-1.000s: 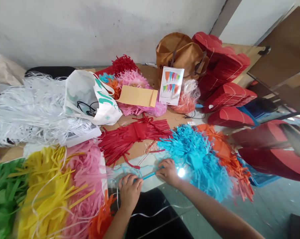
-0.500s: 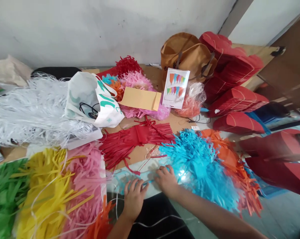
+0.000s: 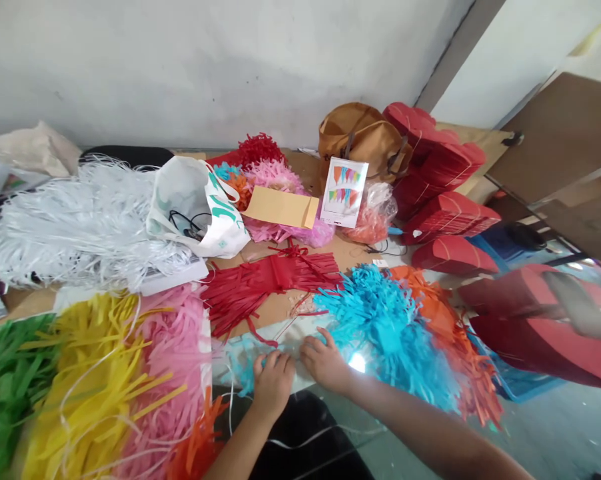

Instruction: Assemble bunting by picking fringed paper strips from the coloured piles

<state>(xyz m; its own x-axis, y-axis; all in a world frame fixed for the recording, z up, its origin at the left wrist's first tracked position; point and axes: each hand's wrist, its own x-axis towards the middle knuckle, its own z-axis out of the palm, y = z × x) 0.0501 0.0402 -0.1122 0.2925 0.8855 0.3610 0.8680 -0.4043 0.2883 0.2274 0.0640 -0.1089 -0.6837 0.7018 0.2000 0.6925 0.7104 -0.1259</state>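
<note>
My left hand point(image 3: 274, 381) is at the near table edge, its fingers curled over a light blue tissue-paper tassel point(image 3: 241, 365), whose thin strips fan out to the left. Close on its right, my right hand point(image 3: 324, 361) has its fingers bent downward and one finger raised; the twisted end of the tassel lies at its fingertips, mostly hidden. Beyond both hands lies a red tissue tassel bundle point(image 3: 275, 277) with its strips spread both ways. A fluffy pile of blue tassels point(image 3: 388, 327) is beside my right forearm.
Green point(image 3: 15, 380), yellow point(image 3: 85, 387) and pink tassels point(image 3: 173, 353) cover the left side. White strips point(image 3: 80, 220), a white bag point(image 3: 178, 190), an envelope point(image 3: 280, 208), a printed card point(image 3: 344, 192) and a brown bag point(image 3: 355, 137) stand behind. Red bundles point(image 3: 450, 217) are stacked at right.
The camera view has shifted slightly, so the back items sit lower. My two hands have come a little closer together, and the blue strip between them is less visible.
</note>
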